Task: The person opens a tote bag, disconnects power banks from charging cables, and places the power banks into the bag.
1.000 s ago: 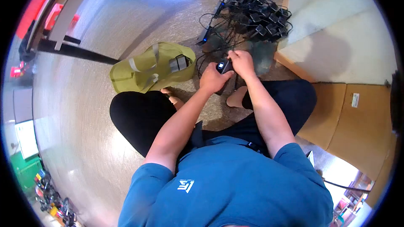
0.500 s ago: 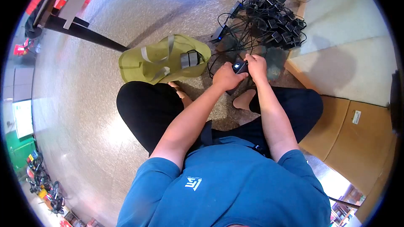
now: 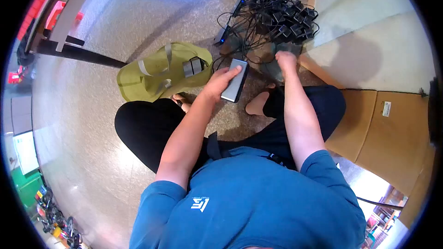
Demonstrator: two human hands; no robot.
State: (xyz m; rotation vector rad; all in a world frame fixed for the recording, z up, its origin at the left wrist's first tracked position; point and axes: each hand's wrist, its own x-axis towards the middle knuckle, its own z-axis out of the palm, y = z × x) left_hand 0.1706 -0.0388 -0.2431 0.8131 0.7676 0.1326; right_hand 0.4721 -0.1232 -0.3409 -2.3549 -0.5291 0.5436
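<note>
My left hand (image 3: pixel 220 83) grips a flat grey box-shaped device (image 3: pixel 236 81) with dark edges, the thumb lying on its upper face. To the right of it, apart from the device, my right hand (image 3: pixel 286 61) is closed; whatever it may hold is too small to make out. Just beyond both hands lies a tangled heap of black adapters and cables (image 3: pixel 284 16). A dark strip with blue lights (image 3: pixel 224 34) lies at the heap's left side. Left of my left hand, an olive-green bag (image 3: pixel 150 74) lies open on the floor, with a grey and black item (image 3: pixel 193 67) inside.
A dark table leg (image 3: pixel 83 54) reaches in from the upper left. On the right are a pale board (image 3: pixel 369 46) with a wooden edge and a brown cardboard sheet (image 3: pixel 392 133). My crossed legs flank the floor beneath my hands. Several mixed items (image 3: pixel 57 219) lie at the lower left.
My hands have moved apart. The device in my left hand has turned, so its flat grey face now shows instead of the small lit display. My right hand has come off it, to the right.
</note>
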